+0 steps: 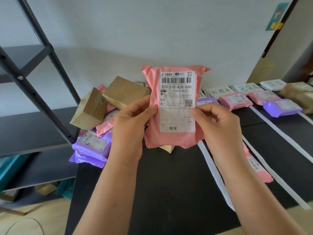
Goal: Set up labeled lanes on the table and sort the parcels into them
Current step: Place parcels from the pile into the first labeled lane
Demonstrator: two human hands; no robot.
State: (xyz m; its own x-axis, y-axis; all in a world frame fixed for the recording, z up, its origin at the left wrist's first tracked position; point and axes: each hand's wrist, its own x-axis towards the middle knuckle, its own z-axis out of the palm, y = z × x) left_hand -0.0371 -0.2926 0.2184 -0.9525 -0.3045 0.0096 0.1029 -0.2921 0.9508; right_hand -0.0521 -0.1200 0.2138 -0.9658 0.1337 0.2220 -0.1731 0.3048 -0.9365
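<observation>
I hold a pink parcel (174, 139) upright above the black table (169, 184), its white shipping label facing me. My left hand (130, 122) grips its left edge and my right hand (218, 122) pinches its right edge, thumb on the label. White tape strips (213, 168) mark lanes on the table's right side. Handwritten white label cards (219, 91) stand at the lanes' far ends. Pink parcels (234, 100) and a purple parcel (281, 107) lie in the lanes. Another pink parcel (257, 168) lies in a lane near my right forearm.
A pile of unsorted parcels sits at the table's far left: brown boxes (89, 111), purple bags (91, 146) and pink bags. A brown wrapped parcel (298, 94) lies at the far right. A black metal shelf rack (33, 92) stands to the left. A white wall is behind the table.
</observation>
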